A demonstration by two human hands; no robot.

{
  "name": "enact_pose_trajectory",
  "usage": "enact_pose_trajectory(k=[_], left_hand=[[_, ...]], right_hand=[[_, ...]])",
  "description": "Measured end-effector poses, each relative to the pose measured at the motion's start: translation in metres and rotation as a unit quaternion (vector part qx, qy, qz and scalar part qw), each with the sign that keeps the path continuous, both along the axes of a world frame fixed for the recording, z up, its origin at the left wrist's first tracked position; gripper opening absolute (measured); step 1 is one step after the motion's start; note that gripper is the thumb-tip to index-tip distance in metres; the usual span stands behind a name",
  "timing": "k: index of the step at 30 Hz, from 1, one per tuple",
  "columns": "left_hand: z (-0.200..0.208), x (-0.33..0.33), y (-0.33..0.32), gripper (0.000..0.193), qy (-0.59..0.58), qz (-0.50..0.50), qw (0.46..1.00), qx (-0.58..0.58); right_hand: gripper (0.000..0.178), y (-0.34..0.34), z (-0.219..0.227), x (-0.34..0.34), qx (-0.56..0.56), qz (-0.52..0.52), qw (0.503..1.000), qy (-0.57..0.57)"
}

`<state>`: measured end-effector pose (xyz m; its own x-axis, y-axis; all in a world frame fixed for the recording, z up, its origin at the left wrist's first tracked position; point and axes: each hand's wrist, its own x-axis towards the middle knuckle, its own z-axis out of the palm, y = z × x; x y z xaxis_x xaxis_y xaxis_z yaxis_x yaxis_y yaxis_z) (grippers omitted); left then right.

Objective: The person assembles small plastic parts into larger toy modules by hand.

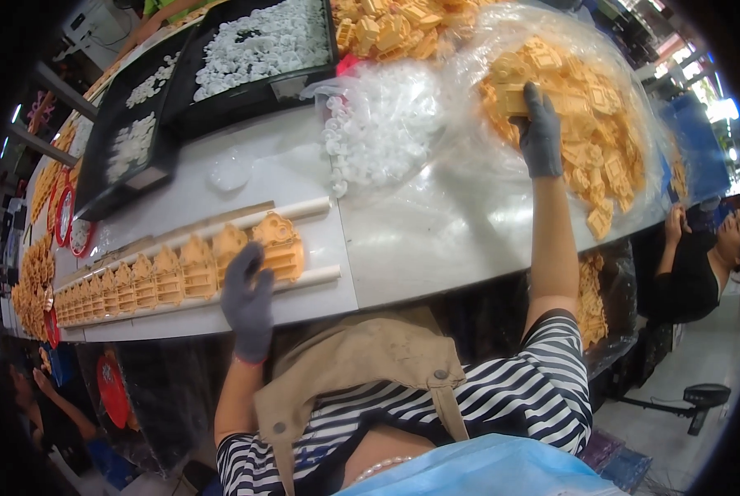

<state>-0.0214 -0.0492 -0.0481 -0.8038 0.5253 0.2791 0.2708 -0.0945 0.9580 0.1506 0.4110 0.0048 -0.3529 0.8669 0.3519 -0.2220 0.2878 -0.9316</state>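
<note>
My right hand [542, 136], in a grey glove, reaches far out over a heap of orange-yellow molded plastic parts [601, 103] in a clear plastic bag. Its fingers and thumb close on one blocky plastic part [514, 100] at the left of the heap. Closer to me, my left hand [248, 302], also gloved, hovers at the near right end of a long row of similar parts [167, 269]. Its thumb and fingers are apart beside the end part [279, 240]. Whether they touch it I cannot tell. The row stands between two white rails [295, 210].
White small pieces lie in a clear bag [382, 124] mid-table and in black trays [195, 112] at the back left. More orange-yellow parts [394, 29] are heaped at the back. A person [692, 264] is at the right; another person's arm [151, 25] shows at the far left.
</note>
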Motion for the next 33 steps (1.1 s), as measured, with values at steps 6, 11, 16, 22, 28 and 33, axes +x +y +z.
enact_pose_trajectory(k=[6, 11, 16, 22, 28, 33], left_hand=[[0.006, -0.007, -0.019, 0.030, 0.153, 0.086, 0.981, -0.076], [0.012, -0.016, -0.035, 0.023, 0.157, 0.190, 0.962, -0.116], [0.018, -0.025, -0.045, 0.024, 0.126, 0.226, 0.948, -0.183], [0.032, -0.027, -0.043, 0.022, 0.113, 0.264, 0.936, -0.203], [0.025, -0.033, -0.039, 0.025, 0.171, 0.277, 0.915, -0.239], [0.036, -0.039, -0.027, 0.023, 0.234, 0.242, 0.902, -0.270]], right_hand=[[0.032, 0.117, 0.038, -0.108, 0.128, 0.045, 0.990, 0.025], [0.034, 0.097, 0.067, -0.199, 0.504, -0.238, 0.811, -0.179], [0.033, 0.124, 0.031, -0.235, 0.646, -0.278, 0.593, -0.394], [0.030, 0.220, 0.015, -0.218, 0.473, -0.330, 0.566, -0.589], [0.041, 0.217, 0.022, -0.219, 0.237, -0.288, 0.762, -0.530], [0.040, 0.241, 0.023, -0.221, 0.551, -0.143, 0.751, -0.336]])
